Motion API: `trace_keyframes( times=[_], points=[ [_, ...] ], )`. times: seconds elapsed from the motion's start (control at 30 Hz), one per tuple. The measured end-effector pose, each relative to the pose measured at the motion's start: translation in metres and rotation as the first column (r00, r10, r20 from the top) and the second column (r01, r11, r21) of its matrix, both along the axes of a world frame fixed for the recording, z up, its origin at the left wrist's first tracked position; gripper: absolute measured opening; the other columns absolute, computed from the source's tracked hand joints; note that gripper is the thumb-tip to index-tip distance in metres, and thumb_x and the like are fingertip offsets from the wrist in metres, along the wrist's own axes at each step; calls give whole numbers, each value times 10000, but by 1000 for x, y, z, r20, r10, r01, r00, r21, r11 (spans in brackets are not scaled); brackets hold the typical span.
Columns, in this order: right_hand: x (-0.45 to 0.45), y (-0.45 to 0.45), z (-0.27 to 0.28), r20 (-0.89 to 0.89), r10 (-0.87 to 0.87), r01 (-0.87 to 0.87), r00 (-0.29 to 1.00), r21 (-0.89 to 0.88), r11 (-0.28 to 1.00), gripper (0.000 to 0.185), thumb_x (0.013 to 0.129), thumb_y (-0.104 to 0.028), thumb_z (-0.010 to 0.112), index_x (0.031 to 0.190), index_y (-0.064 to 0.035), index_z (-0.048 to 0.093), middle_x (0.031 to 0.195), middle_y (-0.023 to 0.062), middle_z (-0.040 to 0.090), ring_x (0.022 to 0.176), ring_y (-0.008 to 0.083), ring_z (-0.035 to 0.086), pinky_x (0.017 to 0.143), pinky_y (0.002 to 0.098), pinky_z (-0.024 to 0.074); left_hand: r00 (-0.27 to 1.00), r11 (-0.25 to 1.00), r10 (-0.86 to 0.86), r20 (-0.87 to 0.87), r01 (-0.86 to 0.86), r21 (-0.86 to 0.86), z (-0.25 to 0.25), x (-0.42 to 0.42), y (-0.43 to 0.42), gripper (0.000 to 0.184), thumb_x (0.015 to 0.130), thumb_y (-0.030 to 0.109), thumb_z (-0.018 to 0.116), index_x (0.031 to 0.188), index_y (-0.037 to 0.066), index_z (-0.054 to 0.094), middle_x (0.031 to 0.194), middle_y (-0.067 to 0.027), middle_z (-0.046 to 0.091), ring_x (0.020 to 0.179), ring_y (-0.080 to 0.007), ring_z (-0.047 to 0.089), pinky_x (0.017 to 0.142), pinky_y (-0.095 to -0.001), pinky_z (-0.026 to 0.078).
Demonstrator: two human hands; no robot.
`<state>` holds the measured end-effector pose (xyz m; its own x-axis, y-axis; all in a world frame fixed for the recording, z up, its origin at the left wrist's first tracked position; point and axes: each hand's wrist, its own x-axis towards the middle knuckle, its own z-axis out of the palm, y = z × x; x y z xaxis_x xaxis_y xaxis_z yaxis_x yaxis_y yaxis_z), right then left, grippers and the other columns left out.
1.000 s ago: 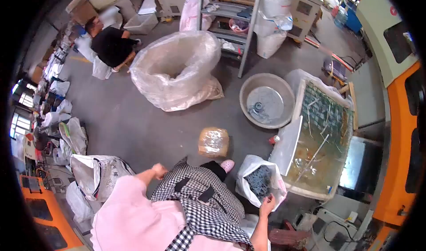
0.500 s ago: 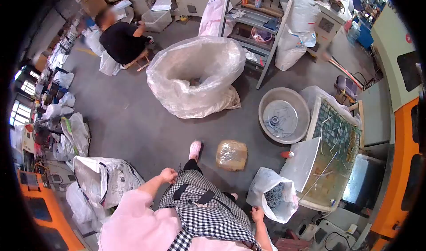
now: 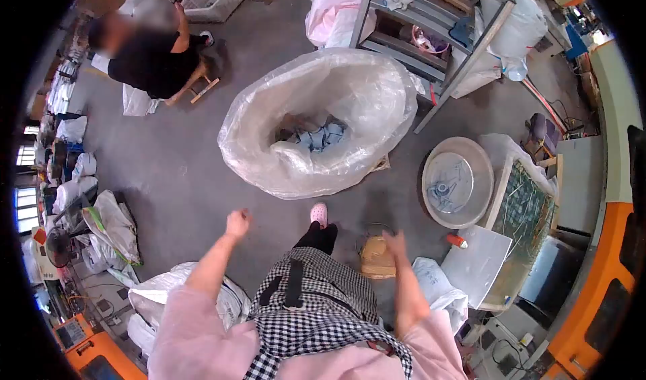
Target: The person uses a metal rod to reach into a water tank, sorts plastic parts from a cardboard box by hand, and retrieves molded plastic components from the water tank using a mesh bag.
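My left hand (image 3: 237, 224) is held out ahead of my body with its fingers curled in, and nothing shows in it. Over the taped brown package (image 3: 378, 259) on the floor, my right hand (image 3: 396, 245) is somewhat blurred; its fingers look stretched and apart, with nothing visible in them. A large clear plastic sack (image 3: 249, 158) stands wide open in front of me, apart from both hands. Blue-grey pieces (image 3: 321, 136) lie inside it. The white woven bag (image 3: 431, 282) stands to the right of my right forearm.
A round basin (image 3: 489, 178) with grey-blue parts stands at right, beside a tub (image 3: 501, 296) with a white board (image 3: 479, 262) against it. A metal step rack (image 3: 464, 64) is behind the sack. Another person (image 3: 155, 64) sits at upper left. Bags (image 3: 114, 225) line the left side.
I have moved closer to the large plastic sack, and its contents now show. My right hand has left the white woven bag's rim and risen forward; my left arm reaches further forward.
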<state>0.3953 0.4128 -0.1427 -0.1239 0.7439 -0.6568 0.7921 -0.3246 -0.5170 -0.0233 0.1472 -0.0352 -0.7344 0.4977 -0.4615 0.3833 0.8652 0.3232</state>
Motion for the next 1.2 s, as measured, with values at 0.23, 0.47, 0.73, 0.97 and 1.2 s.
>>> trace_keyframes(
  times=[0.23, 0.47, 0.73, 0.97, 1.2],
  points=[
    [-179, 129, -29, -101, -386, 371, 917, -142, 918, 1168, 624, -402, 748, 1350, -4, -77, 1339, 199, 278, 1178, 380, 349, 806, 569, 408, 970, 999, 41, -240, -44, -7, 26, -110, 126, 845, 661, 295, 733, 1281, -23, 254, 1142, -246, 386, 1075, -393, 416, 895, -421, 390],
    [-243, 207, -102, 83, -530, 536, 844, -97, 839, 1398, 506, -464, 805, 1301, 7, -244, 1367, 228, 220, 1247, 333, 273, 1011, 461, 251, 917, 974, 104, -386, -173, -147, -8, -188, 194, 1081, 581, 401, 778, 1348, 18, 119, 1310, -285, 251, 1204, -389, 312, 954, -453, 330],
    [-308, 186, -82, -358, -423, 364, 832, -223, 905, 154, 710, -107, 566, 772, 32, 590, 708, 63, 584, 549, 156, 537, 472, 299, 423, 948, 930, 294, 118, -256, -262, -149, -241, 197, 719, 696, 456, 658, 1191, -21, 451, 1160, -246, 498, 1099, -371, 466, 936, -415, 367],
    [-462, 106, 200, -462, -119, 25, 879, -204, 979, 345, 715, -134, 602, 1008, 39, 548, 867, 96, 592, 750, 175, 561, 618, 296, 443, 924, 875, 382, 22, -369, 313, 52, -391, 210, 371, 742, 251, 631, 826, -109, 604, 689, -161, 615, 600, -207, 548, 593, -369, 439],
    [-393, 112, 243, -481, -366, 436, 796, 39, 899, 376, 679, -36, 549, 1047, 40, 546, 955, 94, 604, 822, 168, 567, 718, 290, 450, 951, 893, 289, 114, -310, 326, 96, -402, 180, 308, 752, 203, 611, 826, -95, 619, 714, -137, 629, 664, -210, 606, 630, -353, 459]
  ],
)
